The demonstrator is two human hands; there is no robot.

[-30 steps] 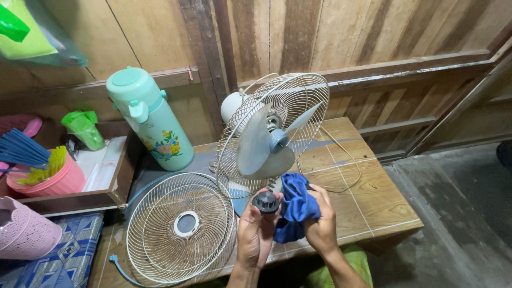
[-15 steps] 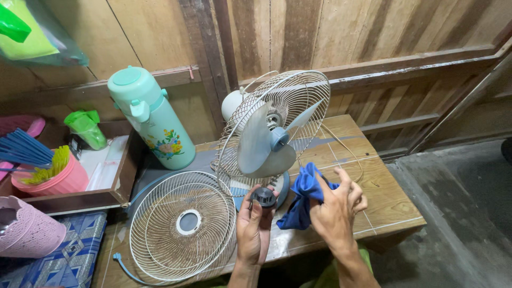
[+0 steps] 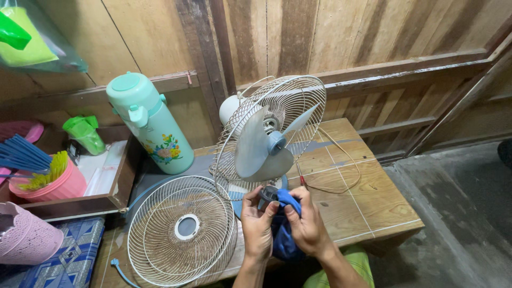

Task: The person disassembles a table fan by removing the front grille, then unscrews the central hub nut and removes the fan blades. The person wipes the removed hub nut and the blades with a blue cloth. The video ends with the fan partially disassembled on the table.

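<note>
Two hands meet at the front edge of the wooden table (image 3: 373, 208), just below the fan. The left hand (image 3: 257, 226) is closed around a small dark round cap (image 3: 268, 193), holding it up by its sides, and the right hand (image 3: 305, 224) is closed on a blue cloth (image 3: 285, 234) and presses a fold of it over the top of the cap, so the cap is half covered. The cloth hangs down between the wrists. From this I judge that the wiping of the cap is in the middle and not finished, though I cannot see how clean the cap is because the cloth hides most of it. The front grille (image 3: 183, 229) is already off and lies flat on the table, left of the hands. The grey blade (image 3: 264, 146) is on its shaft in front of the rear grille (image 3: 277, 122), which stands upright on the fan base. So it seems that the blade and both grilles wait for cleaning, and the fan is not put together again. A mint green thermos jug (image 3: 149, 125) stands behind the front grille, near the wall.
</note>
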